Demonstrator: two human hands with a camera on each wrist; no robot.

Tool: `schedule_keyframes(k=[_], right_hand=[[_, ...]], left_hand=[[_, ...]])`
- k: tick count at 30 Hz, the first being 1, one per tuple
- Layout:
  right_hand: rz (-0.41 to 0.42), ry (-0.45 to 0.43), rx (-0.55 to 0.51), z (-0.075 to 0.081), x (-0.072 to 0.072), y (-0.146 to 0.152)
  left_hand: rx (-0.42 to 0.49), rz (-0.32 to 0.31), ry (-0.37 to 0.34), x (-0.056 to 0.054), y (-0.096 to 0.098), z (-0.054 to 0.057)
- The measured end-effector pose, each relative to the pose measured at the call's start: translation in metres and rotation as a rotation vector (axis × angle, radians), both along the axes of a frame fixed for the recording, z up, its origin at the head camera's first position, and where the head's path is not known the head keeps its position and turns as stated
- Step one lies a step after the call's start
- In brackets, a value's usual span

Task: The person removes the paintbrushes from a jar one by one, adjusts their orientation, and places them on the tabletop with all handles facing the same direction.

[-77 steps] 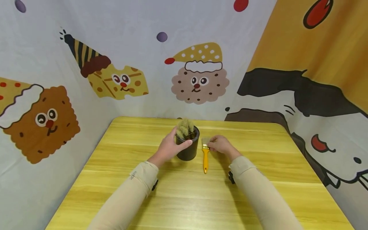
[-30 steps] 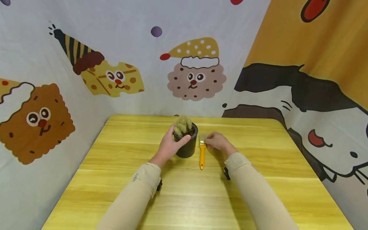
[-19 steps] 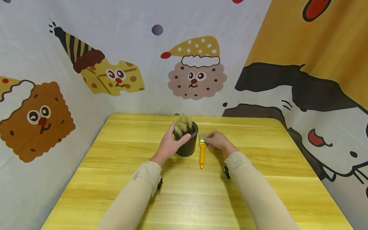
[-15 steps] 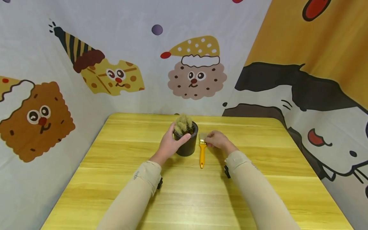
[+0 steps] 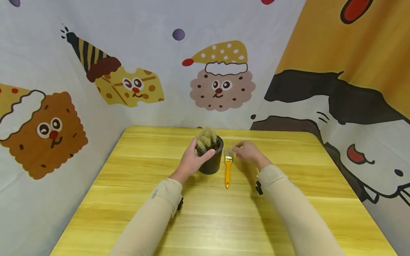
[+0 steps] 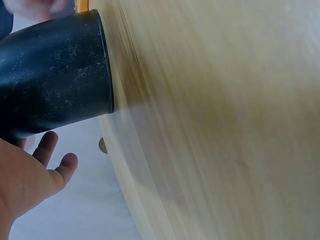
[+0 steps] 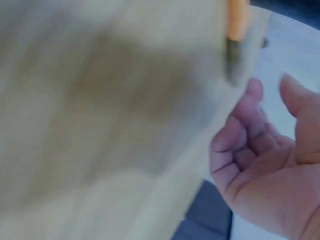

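A dark plant pot [image 5: 209,164] holds a fuzzy yellow-green cactus-like plant [image 5: 206,138] near the back of the table. My left hand [image 5: 192,159] grips the pot near its rim, thumb on the near side. In the left wrist view the pot [image 6: 55,70] hides part of that hand [image 6: 25,180]. To the pot's right lies a paintbrush [image 5: 227,170] with a yellow-orange handle, bristles toward the back. My right hand [image 5: 250,152] is just right of the bristles, and in the right wrist view its thumb stands apart from loosely bent fingers, with nothing between them.
The wood-grain table [image 5: 205,227] reaches back to a white curtain [image 5: 144,35] printed with cartoon food faces. A black-and-white cartoon animal on the curtain [image 5: 346,117] borders the right side. Black wrist cameras sit below both cuffs.
My right hand has let go of the bristle end and lifted slightly away to the back right. The brush lies on the table and my left hand keeps its grip on the pot.
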State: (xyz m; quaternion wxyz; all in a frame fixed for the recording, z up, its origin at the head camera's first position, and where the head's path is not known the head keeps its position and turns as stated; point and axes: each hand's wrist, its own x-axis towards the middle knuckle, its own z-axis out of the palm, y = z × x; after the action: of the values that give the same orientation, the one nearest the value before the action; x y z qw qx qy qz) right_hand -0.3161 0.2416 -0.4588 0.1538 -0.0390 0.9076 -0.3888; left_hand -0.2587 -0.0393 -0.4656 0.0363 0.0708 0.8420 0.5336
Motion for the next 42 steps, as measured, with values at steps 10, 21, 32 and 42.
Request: schedule_keyframes(k=[10, 21, 32, 42], right_hand=[[0.227, 0.132, -0.114, 0.06, 0.003, -0.045], [0.175, 0.181, -0.04, 0.055, 0.01, -0.073], [0.088, 0.248, -0.153, 0.045, 0.007, -0.076], [0.078, 0.372, -0.174, 0.038, 0.009, -0.078]], left_hand=[[0.033, 0.0, 0.005, 0.002, 0.0, -0.002], [0.065, -0.011, 0.056, 0.001, 0.001, -0.004], [0.071, -0.015, 0.061, -0.002, 0.001, -0.005], [0.094, -0.026, 0.049, -0.005, 0.0, -0.009]])
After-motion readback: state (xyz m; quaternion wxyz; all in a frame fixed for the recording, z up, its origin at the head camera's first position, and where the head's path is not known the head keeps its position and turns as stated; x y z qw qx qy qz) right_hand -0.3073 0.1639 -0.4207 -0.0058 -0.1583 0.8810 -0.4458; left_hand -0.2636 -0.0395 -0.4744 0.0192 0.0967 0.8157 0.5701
